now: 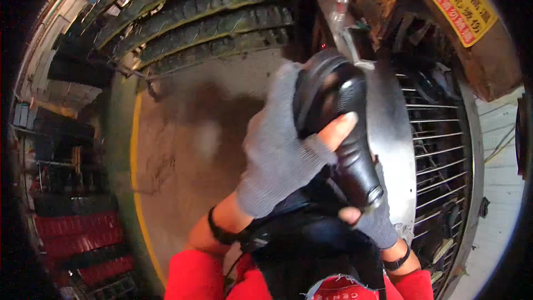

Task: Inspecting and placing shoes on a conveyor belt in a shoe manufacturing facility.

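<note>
Black glossy rubber part (341,133) at frame centre, gripped near its top by gloved left hand (280,150) and at its lower end by right hand (372,219); probably stiff, fairly heavy, slick, best held with both hands at either end.

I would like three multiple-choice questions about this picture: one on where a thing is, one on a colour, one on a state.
1. Where is the stack of tyres?
A. Across the floor, at the top left
B. On the person's lap
C. Inside the wire guard

2. What colour are the fingerless gloves?
A. Yellow
B. Grey
C. Green

3. How is the black glossy part held?
A. It lies alone on the floor
B. It hangs from a hook
C. Both hands grip it

Answers: 1 A, the tyres lie beyond the concrete floor. 2 B, the left hand wears grey knit. 3 C, the right hand grips below, the left above.
</note>
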A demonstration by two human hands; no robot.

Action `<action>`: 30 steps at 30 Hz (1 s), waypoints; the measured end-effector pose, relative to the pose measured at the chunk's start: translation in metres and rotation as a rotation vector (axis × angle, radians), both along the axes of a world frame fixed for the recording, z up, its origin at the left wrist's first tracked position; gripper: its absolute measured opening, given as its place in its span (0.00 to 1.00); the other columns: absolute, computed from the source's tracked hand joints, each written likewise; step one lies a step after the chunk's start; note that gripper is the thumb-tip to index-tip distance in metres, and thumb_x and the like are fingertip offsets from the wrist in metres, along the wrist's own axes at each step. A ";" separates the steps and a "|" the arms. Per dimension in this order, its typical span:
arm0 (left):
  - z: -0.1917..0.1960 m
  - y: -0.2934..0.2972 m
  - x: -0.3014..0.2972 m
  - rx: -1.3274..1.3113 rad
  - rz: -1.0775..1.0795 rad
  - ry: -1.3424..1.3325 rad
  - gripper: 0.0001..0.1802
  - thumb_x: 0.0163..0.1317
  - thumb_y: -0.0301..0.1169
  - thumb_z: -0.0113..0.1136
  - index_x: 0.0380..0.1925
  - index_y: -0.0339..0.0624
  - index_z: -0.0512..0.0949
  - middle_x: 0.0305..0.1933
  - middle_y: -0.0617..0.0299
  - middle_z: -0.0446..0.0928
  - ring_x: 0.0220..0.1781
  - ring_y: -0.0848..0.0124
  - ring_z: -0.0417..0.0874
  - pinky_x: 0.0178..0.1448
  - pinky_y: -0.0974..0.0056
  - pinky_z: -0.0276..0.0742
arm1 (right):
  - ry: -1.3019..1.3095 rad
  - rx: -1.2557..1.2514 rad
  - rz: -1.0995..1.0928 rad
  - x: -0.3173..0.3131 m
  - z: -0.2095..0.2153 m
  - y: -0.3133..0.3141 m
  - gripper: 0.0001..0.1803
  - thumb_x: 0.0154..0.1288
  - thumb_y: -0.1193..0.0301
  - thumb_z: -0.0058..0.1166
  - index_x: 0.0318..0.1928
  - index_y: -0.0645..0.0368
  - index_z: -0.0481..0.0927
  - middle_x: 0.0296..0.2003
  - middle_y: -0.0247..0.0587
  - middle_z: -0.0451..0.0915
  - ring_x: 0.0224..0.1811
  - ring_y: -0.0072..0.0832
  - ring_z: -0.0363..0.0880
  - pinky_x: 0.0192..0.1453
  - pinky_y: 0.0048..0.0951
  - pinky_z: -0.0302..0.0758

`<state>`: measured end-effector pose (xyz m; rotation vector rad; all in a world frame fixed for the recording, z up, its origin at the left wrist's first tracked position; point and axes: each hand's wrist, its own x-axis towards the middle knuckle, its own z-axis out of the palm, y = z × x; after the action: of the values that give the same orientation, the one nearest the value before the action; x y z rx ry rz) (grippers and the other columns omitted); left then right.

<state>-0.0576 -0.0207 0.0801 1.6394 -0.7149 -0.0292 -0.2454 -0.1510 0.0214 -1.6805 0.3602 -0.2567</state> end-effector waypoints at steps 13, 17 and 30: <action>-0.050 0.035 -0.059 0.723 -0.282 0.403 0.61 0.60 0.42 0.78 0.81 0.29 0.48 0.69 0.33 0.74 0.65 0.41 0.84 0.67 0.52 0.80 | 0.385 0.746 -0.130 -0.020 0.009 -0.057 0.38 0.65 0.57 0.63 0.68 0.72 0.75 0.60 0.54 0.84 0.59 0.40 0.87 0.70 0.40 0.81; -0.047 0.034 -0.072 0.302 -0.177 0.282 0.55 0.64 0.36 0.75 0.80 0.26 0.49 0.71 0.37 0.74 0.69 0.52 0.82 0.69 0.55 0.78 | 0.241 0.571 -0.107 -0.022 -0.006 -0.045 0.42 0.63 0.57 0.70 0.72 0.67 0.72 0.62 0.49 0.83 0.60 0.35 0.86 0.65 0.37 0.84; -0.074 0.074 0.028 0.373 -0.604 -0.743 0.26 0.63 0.33 0.67 0.63 0.55 0.83 0.73 0.56 0.78 0.78 0.49 0.73 0.80 0.47 0.71 | -0.052 0.111 0.125 0.070 -0.041 -0.025 0.35 0.82 0.59 0.53 0.80 0.62 0.64 0.75 0.48 0.72 0.77 0.32 0.67 0.82 0.35 0.60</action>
<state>-0.0291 0.0536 0.0063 1.7192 -1.8499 0.0175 -0.1753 -0.1760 -0.0197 -1.5769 0.2254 -0.1843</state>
